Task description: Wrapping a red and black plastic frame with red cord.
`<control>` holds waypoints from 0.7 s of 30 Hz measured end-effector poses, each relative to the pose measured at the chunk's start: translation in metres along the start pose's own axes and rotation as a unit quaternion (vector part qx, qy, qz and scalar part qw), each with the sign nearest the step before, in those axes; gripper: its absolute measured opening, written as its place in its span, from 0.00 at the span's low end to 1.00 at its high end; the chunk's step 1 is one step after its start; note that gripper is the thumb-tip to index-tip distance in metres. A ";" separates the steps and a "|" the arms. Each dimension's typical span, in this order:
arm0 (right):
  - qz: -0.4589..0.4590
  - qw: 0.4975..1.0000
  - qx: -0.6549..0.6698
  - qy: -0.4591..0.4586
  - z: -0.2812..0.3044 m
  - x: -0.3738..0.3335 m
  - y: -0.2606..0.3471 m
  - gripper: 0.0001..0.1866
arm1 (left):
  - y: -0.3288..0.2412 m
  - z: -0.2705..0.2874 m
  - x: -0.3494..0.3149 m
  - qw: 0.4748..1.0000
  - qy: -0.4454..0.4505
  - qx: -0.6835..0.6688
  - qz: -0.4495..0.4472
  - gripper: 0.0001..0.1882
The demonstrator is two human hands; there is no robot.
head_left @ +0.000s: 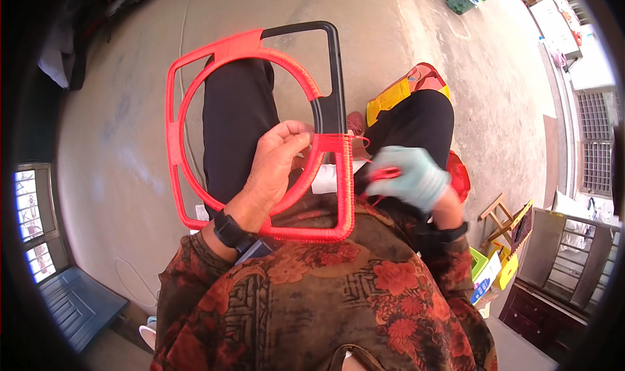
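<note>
A square frame with a ring inside it (346, 195) rests over my lap, wrapped mostly in red cord. Its upper right corner and part of the ring's right side show bare black. My left hand (277, 159), with a dark watch on the wrist, pinches the ring's right side just where the wrapping ends. Loose red strands cross the black bar there and run off to the right. In a pale blue-green glove, my right hand (410, 177) is closed around a small bundle of red cord (384, 173), to the right of the frame.
A red and yellow bag (390, 100) stands on the floor beyond my right knee. At the far right are a small wooden stool (497, 208) and a yellow container (506, 270). A blue table (81, 306) is at lower left, and a green bucket (461, 0) at the back.
</note>
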State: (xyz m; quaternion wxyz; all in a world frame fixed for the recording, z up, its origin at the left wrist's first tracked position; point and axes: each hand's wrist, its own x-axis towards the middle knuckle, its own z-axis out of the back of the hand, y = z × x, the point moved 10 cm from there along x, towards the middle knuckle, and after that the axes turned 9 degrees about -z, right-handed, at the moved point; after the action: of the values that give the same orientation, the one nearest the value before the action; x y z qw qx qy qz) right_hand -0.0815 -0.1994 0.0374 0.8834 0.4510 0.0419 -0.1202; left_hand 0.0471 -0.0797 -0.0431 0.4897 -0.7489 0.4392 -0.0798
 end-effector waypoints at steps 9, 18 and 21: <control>-0.063 0.983 0.158 -0.065 -0.027 0.072 0.007 0.15 | 0.008 0.001 -0.004 0.998 0.030 0.037 0.031 0.04; 0.018 0.950 -0.045 -0.308 0.025 0.047 0.069 0.17 | -0.062 0.000 -0.016 0.960 -0.049 0.106 -0.256 0.04; 0.057 0.941 -0.118 -0.312 0.016 0.052 0.080 0.17 | -0.063 -0.013 -0.018 0.959 0.011 0.126 -0.254 0.05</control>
State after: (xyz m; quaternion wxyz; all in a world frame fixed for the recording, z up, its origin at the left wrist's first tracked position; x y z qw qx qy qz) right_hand -0.0117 -0.1761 0.0998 0.9043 0.2850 -0.2480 -0.1990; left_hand 0.0657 -0.0666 0.0196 0.5387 -0.7674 0.2261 -0.2642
